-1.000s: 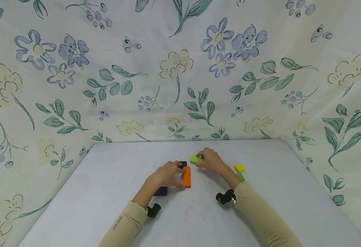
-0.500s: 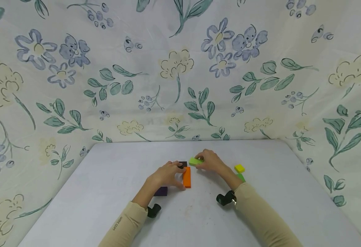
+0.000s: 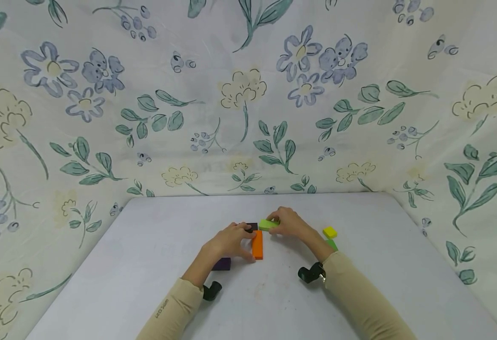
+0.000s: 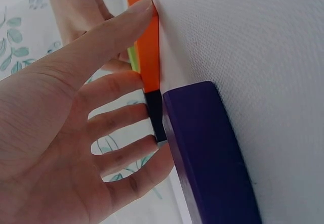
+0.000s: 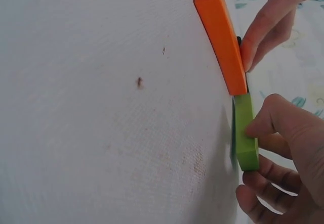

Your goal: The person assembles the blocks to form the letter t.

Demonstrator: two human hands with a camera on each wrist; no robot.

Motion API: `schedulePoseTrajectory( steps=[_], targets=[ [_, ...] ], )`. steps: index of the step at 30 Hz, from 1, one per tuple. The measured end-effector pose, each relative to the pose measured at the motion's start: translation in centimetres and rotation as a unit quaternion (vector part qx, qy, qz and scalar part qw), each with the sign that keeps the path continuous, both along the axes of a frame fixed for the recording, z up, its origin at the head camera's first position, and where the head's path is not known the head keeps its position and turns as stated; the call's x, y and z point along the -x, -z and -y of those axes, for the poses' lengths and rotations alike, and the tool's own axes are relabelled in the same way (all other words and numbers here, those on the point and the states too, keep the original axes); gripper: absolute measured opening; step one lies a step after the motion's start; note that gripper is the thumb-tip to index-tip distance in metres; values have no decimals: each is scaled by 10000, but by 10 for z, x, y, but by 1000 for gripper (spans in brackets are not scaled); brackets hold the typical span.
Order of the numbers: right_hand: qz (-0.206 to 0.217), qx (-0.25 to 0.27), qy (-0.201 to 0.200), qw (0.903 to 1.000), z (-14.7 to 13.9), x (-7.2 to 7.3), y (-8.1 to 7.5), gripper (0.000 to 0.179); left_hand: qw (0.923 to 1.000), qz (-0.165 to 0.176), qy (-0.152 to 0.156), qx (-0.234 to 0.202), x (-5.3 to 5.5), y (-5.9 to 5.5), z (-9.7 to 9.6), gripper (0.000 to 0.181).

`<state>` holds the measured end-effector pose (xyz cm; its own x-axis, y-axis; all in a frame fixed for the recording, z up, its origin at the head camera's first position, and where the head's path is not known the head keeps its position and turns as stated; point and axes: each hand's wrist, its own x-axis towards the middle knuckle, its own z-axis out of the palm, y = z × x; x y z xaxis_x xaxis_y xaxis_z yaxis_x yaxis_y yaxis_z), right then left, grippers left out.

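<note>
My left hand [image 3: 230, 242] holds an orange block [image 3: 257, 245] at its two ends, thumb at the near end and index finger at the far end. Other fingers of that hand touch a black block [image 4: 155, 115] standing end to end with the orange one. My right hand [image 3: 290, 222] pinches a light green block [image 5: 244, 128] between thumb and fingers, close by the far end of the orange block. In the right wrist view the green and orange blocks look nearly touching; I cannot tell whether they meet. A dark purple block [image 4: 207, 148] lies near the left wrist.
Beside the right forearm lie a yellow block [image 3: 329, 232] and a green block [image 3: 331, 244], the latter partly hidden by the arm. All rest on a white table [image 3: 167, 226], with a floral cloth [image 3: 206, 165] rising behind its far edge.
My right hand has shifted the light green block slightly left and nearer, toward the black and orange blocks. The left hand has stayed in place.
</note>
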<state>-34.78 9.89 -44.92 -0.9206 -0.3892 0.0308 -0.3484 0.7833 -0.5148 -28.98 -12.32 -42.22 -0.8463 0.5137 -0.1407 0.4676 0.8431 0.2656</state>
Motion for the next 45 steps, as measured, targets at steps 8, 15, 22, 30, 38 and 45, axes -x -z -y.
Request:
schedulePoseTrajectory(
  steps=[8, 15, 22, 30, 38, 45],
  targets=[
    [-138, -30, -198, 9997, 3, 2, 0, 34, 10000, -15, 2, 12, 0, 2, 0, 74],
    [3, -21, -176, 9998, 4, 3, 1, 34, 10000, -13, 15, -10, 0, 2, 1, 74],
    [79, -56, -206, 9997, 5, 3, 1, 32, 10000, 31, 6, -39, 0, 1, 0, 74],
    [21, -18, -248, 9997, 5, 3, 2, 30, 10000, 37, -7, -29, -1, 0, 0, 75],
    [-57, -16, -323, 9995, 6, 4, 2, 29, 10000, 1, 6, 5, 1, 1, 1, 75],
    [-28, -2, -353, 9994, 7, 4, 1, 29, 10000, 6, 12, -19, 1, 1, 1, 76]
  ],
)
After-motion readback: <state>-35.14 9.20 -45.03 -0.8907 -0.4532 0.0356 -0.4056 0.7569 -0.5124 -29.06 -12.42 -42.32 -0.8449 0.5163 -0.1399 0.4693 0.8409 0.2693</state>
